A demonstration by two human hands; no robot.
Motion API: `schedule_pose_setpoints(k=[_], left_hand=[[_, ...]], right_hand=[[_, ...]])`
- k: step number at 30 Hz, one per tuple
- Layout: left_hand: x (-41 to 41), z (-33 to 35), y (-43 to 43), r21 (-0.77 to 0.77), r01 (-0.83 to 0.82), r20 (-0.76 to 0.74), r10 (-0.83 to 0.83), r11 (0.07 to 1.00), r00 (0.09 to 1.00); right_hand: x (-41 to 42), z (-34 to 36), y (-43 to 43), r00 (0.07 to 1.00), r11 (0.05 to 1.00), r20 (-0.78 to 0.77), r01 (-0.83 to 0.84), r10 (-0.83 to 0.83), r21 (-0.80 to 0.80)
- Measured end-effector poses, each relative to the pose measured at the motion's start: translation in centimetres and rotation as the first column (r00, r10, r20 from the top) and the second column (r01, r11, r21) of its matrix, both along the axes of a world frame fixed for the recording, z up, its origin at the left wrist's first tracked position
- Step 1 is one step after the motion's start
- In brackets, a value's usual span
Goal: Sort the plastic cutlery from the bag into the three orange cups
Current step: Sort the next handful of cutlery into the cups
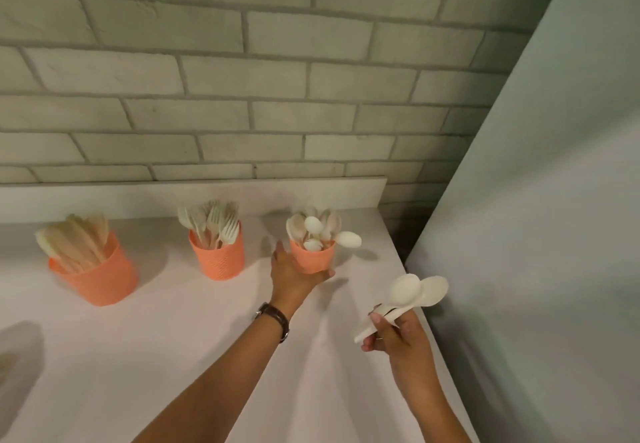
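Three orange cups stand in a row on the white counter. The left cup (98,276) holds several cream knives, the middle cup (219,257) several forks, the right cup (312,256) several white spoons (317,228). My left hand (292,278) grips the right cup at its base, thumb on the left side and fingers curled under the front. To the right and nearer, my right hand (394,333) holds two white spoons (412,292) by their handles, bowls pointing up and right, above the counter's right edge. The bag is out of view.
A grey brick wall (242,79) backs the counter (173,356), with a low white ledge along it. A plain grey panel (536,234) rises close on the right, past the counter's right edge. A dark shadow lies at the far left.
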State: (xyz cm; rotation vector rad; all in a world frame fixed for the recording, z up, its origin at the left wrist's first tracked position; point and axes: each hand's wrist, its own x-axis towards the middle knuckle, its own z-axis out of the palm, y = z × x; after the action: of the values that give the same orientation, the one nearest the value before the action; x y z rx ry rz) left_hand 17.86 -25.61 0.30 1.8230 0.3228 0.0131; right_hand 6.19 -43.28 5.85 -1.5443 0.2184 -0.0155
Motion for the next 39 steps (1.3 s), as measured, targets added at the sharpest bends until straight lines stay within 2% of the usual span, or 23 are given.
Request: schedule_pose_setpoints(k=[4,10,13,16,26,32,36,39], left_hand=[[2.4,0.2,-1.6,-0.098,-0.044,0.164,0.060,0.994,0.985],[2.4,0.7,-2.4,-0.156,-0.017,0.245,0.056,0.988,0.968],[2.0,0.1,-1.8,-0.125,0.072,0.225,-0.043,0.989,0.973],[1.6,-0.3,-1.4,-0.120,0.051,0.207,-0.025,0.991,0.978],[1.3,0.4,-0.9,-0.053,0.203,0.252,-0.183,0.978,0.950],[1.5,0.4,-0.9,-0.052,0.216,0.258,-0.196,0.975,0.946],[1.3,-0.1,-0.9,-0.080,0.195,0.229,-0.172,0.978,0.958],[1.4,-0.2,-1.0,-0.088,0.190,0.212,-0.168,0.978,0.963]], right_hand=[[0.4,-0.2,-1.5,1.000,0.999,-0.010,0.005,-0.005,0.035],[0.7,-1.2,-3.3,0.998,0.998,-0.033,0.051,-0.050,0.033],[1.0,-1.7,-3.2,0.998,0.998,-0.031,0.054,-0.054,0.024],[1.3,-1.7,-2.7,0.998,0.998,-0.025,0.052,-0.050,0.044],[4.0,-1.7,-1.1,0.998,0.999,-0.056,0.027,-0.026,0.026],[8.1,0.3,0.5,0.996,0.997,0.076,0.044,-0.049,0.067],[11.0,1.3,1.3,0.988,1.000,0.154,0.022,-0.023,0.009],[12.9,1.3,2.4,0.987,0.994,0.159,0.023,-0.005,-0.111]])
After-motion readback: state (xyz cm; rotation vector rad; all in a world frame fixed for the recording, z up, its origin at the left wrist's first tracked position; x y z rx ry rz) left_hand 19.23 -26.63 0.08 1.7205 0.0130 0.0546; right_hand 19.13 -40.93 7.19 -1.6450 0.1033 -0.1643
